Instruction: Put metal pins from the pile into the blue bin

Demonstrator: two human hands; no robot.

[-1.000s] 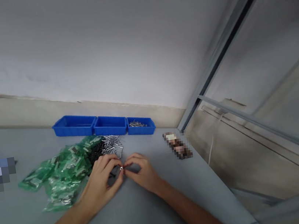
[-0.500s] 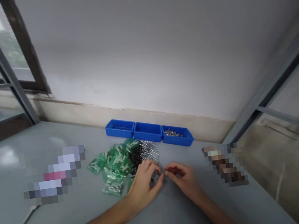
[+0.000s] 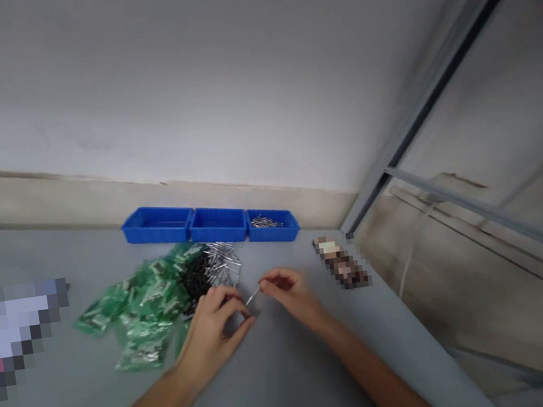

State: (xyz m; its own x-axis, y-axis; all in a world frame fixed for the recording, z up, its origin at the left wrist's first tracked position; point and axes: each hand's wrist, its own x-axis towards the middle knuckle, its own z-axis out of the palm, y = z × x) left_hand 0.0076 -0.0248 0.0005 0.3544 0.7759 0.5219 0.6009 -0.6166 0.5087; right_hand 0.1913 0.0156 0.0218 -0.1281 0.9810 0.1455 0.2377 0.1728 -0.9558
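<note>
My right hand (image 3: 287,292) pinches one end of a thin silver metal pin (image 3: 252,294) just above the grey table (image 3: 287,390). My left hand (image 3: 216,329) rests on the table with curled fingers, its fingertips close around the pin's other end and something small I cannot make out. Just beyond my hands lies a heap of silver pins (image 3: 222,264) beside a patch of small black parts (image 3: 195,278). Several green plastic bags (image 3: 139,309) of parts spread to the left of that heap.
Three blue bins (image 3: 208,224) stand in a row against the wall; the right bin (image 3: 273,225) holds several pins. Blurred-out objects lie at the left (image 3: 7,335) and right (image 3: 341,262). The table's right edge runs beside a metal frame post (image 3: 435,72).
The camera view swung left, then back right. My hands have drawn slightly apart, and the silver pin now shows between them, held by my right fingertips.
</note>
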